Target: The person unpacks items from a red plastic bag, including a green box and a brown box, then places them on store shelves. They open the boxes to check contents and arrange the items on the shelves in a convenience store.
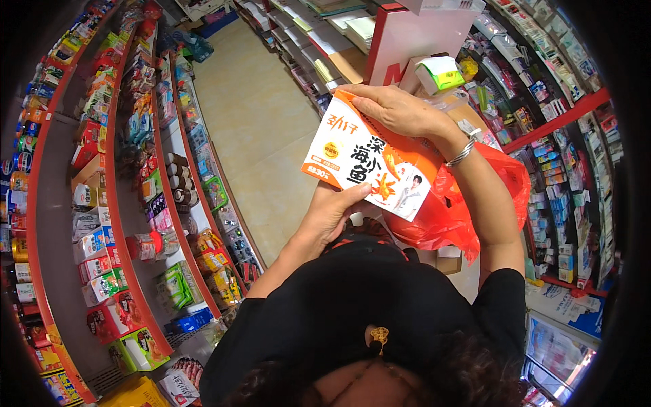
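Observation:
An orange and white cardboard snack box with printed pictures of food is held tilted between both hands. My left hand grips its lower edge, the thumb lying on the printed face and the fingers hidden beneath. Across the top edge lies my right hand, fingers bent over the orange side; a twisted metal bangle is on that wrist. A crumpled red plastic bag hangs behind the box and under the right forearm.
Curved shelves with red edges on the left carry snack packets, jars and boxes. Stationery racks stand on the right. Ahead, a tissue pack lies near a red and white carton, beside shelves of paper goods. A tiled floor runs between the shelves.

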